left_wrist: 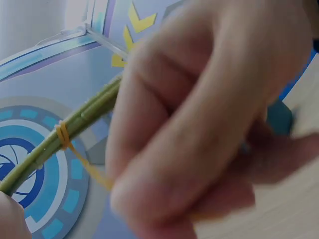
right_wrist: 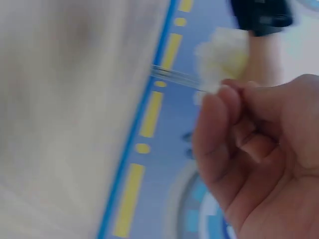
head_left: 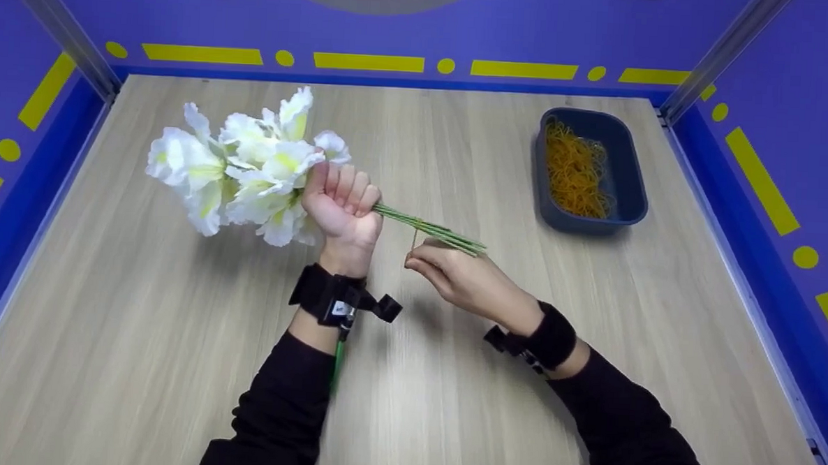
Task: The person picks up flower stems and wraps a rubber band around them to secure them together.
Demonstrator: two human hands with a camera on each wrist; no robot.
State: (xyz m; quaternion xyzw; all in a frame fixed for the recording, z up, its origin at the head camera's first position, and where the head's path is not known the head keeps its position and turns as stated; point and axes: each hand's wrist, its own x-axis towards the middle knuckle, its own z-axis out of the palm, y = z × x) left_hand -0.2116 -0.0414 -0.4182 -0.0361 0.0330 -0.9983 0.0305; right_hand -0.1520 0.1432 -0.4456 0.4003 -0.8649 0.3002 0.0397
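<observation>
A bunch of white artificial flowers (head_left: 256, 163) is held above the table by my left hand (head_left: 345, 205), whose fingers curl round the green stems (head_left: 449, 235) just below the blooms. The stems point to the right and slightly down. A yellow rubber band (left_wrist: 63, 135) is wound round them, and one stretched length of it runs off to my right hand (head_left: 464, 277). Thumb and fingers of that hand pinch the band, pulling it toward me below the stems. In the right wrist view the pinching fingertips (right_wrist: 219, 102) show, but the band itself cannot be made out.
A dark grey plastic box (head_left: 589, 225) at the back right holds a heap of yellow rubber bands (head_left: 574, 173). The wood-grain table (head_left: 171, 362) is bordered by blue panels (head_left: 409, 29) with yellow marks at the back and both sides.
</observation>
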